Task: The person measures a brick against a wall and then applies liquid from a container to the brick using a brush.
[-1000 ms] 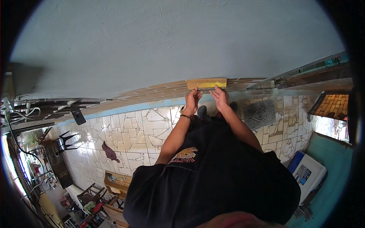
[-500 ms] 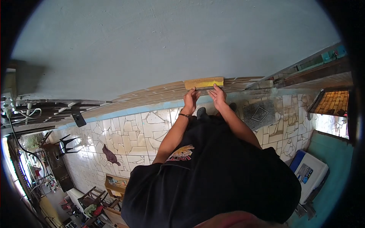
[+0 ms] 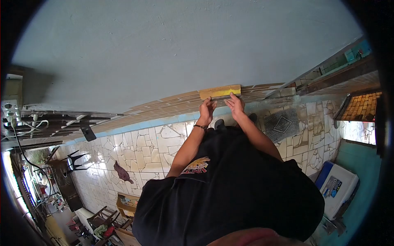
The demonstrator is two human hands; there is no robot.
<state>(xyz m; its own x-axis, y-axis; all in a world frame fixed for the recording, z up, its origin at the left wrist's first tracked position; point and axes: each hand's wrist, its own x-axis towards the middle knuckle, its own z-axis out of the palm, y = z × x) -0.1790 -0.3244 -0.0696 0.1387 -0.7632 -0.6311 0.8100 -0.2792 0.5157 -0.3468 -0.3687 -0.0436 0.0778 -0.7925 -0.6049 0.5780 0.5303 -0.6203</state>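
A flat tan strip with a yellow patch (image 3: 220, 91) lies against the wall, along the upper edge of the brick-patterned band (image 3: 164, 107). At its lower left edge, my left hand (image 3: 207, 110) has thumb and fingers on the strip, with a dark bracelet at the wrist. My right hand (image 3: 235, 105) is at the lower right edge, its thumb touching the yellow part and its other fingers below. Both hands hold the strip's lower edge, where a darker strip shows.
The grey wall (image 3: 172, 49) rises above the band. On the stone-patterned floor (image 3: 139, 149) lie a grey mat (image 3: 282, 125) and a dark red cloth (image 3: 122, 172). A white and blue cooler (image 3: 337, 189) stands at the right, a wooden box (image 3: 128, 203) at the lower left.
The view has shifted slightly. My hands and the strip stay in nearly the same place, with the fingers a little closer to its lower edge.
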